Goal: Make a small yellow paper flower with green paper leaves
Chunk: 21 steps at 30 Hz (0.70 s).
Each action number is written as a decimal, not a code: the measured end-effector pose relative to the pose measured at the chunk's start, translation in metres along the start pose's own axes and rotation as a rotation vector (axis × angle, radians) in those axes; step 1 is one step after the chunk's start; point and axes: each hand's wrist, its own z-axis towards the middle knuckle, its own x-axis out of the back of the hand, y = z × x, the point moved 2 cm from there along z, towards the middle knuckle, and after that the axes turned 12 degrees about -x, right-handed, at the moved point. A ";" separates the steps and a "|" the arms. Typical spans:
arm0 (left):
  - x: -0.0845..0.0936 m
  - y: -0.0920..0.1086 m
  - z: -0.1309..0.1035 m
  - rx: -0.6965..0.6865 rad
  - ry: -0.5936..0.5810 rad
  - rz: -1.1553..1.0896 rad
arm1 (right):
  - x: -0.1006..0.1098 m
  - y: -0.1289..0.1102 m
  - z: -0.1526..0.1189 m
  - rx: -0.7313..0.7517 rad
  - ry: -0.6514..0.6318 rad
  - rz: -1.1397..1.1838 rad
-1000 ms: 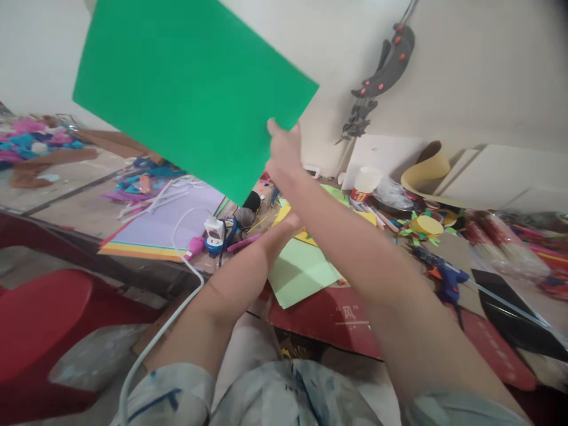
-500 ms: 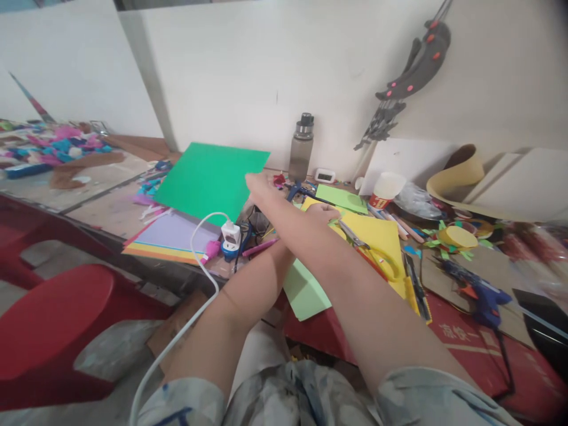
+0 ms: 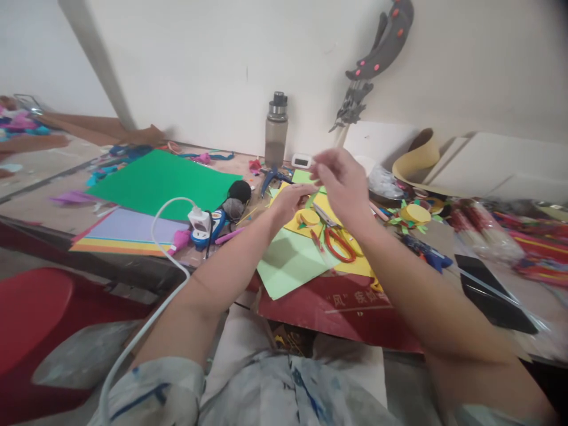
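My left hand (image 3: pixel 293 202) is over the yellow paper, fingers drawn together and pointing right. Whatever those fingers hold is too small and blurred to name. My right hand (image 3: pixel 342 180) is raised just beside it, thumb and fingertips pinched close to the left fingertips; what lies in the pinch cannot be made out. Beneath the hands are a small yellow paper disc (image 3: pixel 307 218) with green bits at its edge and scissors with red handles (image 3: pixel 341 245). Light green paper (image 3: pixel 290 266) lies nearest me, partly over a red board (image 3: pixel 310 313).
A large green sheet (image 3: pixel 164 183) and stacked coloured paper (image 3: pixel 128 231) lie left, near a power adapter (image 3: pixel 199 220) with a white cable. A bottle (image 3: pixel 276 136) stands by the wall. At right are a glue gun (image 3: pixel 428 253), another yellow piece (image 3: pixel 416 213) and a black phone-like slab (image 3: pixel 494 296).
My right hand has come back from the green sheet, uncrossing my arms, to beside my left hand. The green sheet now lies lower and flatter. The view has shifted right.
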 end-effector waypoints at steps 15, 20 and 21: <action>-0.032 0.008 -0.027 -0.010 -0.063 -0.131 | 0.030 0.052 -0.049 -0.218 0.024 -0.221; -0.038 0.010 -0.032 -0.023 -0.068 -0.135 | 0.037 0.059 -0.050 -0.267 0.015 -0.132; -0.039 0.011 -0.033 -0.027 -0.057 -0.133 | 0.038 0.062 -0.050 -0.301 0.003 -0.085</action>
